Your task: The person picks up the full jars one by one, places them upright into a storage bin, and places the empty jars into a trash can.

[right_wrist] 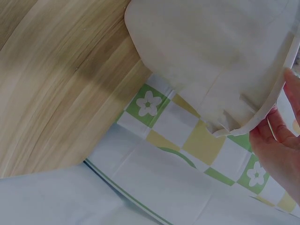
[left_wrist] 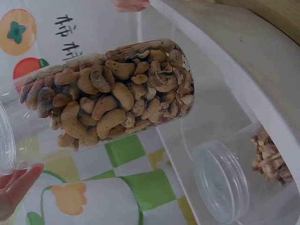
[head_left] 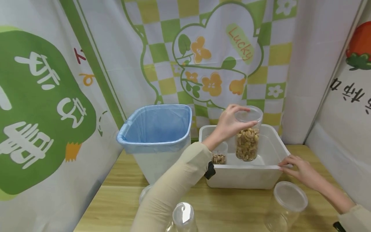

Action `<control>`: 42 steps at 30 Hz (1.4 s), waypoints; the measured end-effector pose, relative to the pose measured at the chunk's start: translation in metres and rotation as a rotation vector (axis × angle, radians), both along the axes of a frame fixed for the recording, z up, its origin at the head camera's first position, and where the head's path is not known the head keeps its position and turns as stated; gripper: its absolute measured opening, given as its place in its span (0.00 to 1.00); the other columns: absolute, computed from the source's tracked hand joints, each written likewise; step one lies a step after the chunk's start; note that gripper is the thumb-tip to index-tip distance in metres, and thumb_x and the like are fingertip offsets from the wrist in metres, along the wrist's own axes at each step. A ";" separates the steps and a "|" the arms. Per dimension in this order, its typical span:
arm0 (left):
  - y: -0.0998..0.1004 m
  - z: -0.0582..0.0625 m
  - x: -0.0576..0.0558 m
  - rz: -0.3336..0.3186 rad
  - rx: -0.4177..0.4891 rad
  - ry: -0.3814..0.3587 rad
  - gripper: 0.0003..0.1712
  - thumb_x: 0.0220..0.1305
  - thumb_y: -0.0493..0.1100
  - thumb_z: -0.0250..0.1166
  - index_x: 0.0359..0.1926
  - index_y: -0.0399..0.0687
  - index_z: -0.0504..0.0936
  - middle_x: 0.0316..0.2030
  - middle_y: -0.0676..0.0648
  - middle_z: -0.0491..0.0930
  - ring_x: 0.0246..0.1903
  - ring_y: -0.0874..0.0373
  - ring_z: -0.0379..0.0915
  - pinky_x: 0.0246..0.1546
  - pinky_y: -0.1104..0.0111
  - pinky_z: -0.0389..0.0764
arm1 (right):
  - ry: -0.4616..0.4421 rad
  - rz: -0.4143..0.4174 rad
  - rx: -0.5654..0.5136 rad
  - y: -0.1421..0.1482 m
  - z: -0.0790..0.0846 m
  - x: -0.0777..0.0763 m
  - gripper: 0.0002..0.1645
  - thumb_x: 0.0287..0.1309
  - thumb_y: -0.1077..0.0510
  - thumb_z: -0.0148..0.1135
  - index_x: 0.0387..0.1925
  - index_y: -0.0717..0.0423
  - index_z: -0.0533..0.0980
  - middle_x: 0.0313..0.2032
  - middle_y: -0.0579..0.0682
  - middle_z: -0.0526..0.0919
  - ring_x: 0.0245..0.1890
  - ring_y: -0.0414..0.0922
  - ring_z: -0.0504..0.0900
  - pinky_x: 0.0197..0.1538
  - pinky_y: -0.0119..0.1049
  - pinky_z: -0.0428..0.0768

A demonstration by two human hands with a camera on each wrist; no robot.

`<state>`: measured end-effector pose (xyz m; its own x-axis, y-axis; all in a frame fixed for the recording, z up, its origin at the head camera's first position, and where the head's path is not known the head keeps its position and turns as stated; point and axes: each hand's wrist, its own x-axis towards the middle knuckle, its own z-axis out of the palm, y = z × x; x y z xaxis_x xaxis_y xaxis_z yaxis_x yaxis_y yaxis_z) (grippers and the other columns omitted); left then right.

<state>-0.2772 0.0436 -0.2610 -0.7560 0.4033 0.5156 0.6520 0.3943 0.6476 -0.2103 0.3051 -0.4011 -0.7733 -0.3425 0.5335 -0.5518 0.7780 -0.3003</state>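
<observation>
My left hand (head_left: 227,124) grips a clear plastic jar (head_left: 247,145) by its lidded top, thumb and fingers spread around it. Cashews (left_wrist: 117,98) fill a good part of this jar, which hangs upright inside the white plastic tub (head_left: 242,177). Another lidded jar (left_wrist: 220,183), with brownish nuts or dried pieces in it, stands at the tub's left end, partly hidden behind my arm. At the front right corner, my right hand (head_left: 299,170) pinches the tub's rim; in the right wrist view its fingers (right_wrist: 279,129) curl over that edge.
Left of the tub stands a taller white bin with a blue liner (head_left: 156,145). On the wooden table (head_left: 232,206) nearer me are a clear lidded jar (head_left: 290,198) at right and a clear container (head_left: 184,214) beside my left sleeve. Printed cloth (head_left: 174,32) hangs behind.
</observation>
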 end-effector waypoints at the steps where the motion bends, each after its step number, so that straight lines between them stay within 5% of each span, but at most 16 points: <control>1: 0.001 0.000 -0.003 0.002 -0.009 -0.006 0.24 0.45 0.51 0.69 0.46 0.50 0.78 0.46 0.50 0.69 0.46 0.61 0.66 0.45 0.73 0.68 | -0.003 0.002 0.000 0.000 0.001 0.000 0.10 0.39 0.63 0.68 0.27 0.48 0.78 0.29 0.39 0.77 0.33 0.32 0.71 0.32 0.36 0.75; 9: 0.008 -0.020 -0.017 0.004 -0.046 -0.079 0.26 0.46 0.51 0.69 0.46 0.47 0.77 0.45 0.47 0.70 0.45 0.59 0.65 0.45 0.73 0.68 | -0.058 0.001 0.003 0.002 0.002 0.003 0.08 0.42 0.61 0.67 0.29 0.48 0.78 0.30 0.40 0.77 0.35 0.31 0.70 0.32 0.35 0.74; 26: 0.015 -0.071 -0.026 0.027 -0.115 -0.199 0.25 0.47 0.49 0.68 0.47 0.45 0.76 0.49 0.44 0.65 0.49 0.54 0.63 0.49 0.70 0.67 | -0.037 0.008 0.005 0.001 -0.002 0.001 0.10 0.39 0.62 0.68 0.27 0.48 0.78 0.29 0.39 0.76 0.33 0.31 0.71 0.32 0.34 0.74; 42: 0.020 -0.095 -0.025 0.052 -0.197 -0.246 0.23 0.45 0.50 0.69 0.44 0.48 0.78 0.50 0.45 0.67 0.50 0.55 0.64 0.48 0.69 0.68 | 0.022 0.021 -0.016 0.001 -0.002 0.000 0.11 0.37 0.63 0.69 0.26 0.47 0.78 0.28 0.36 0.75 0.33 0.29 0.70 0.32 0.31 0.72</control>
<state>-0.3024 0.0640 -0.3557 -0.8705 0.4348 0.2307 0.4611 0.5566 0.6911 -0.2105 0.3059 -0.4027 -0.7540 -0.3499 0.5559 -0.5747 0.7612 -0.3005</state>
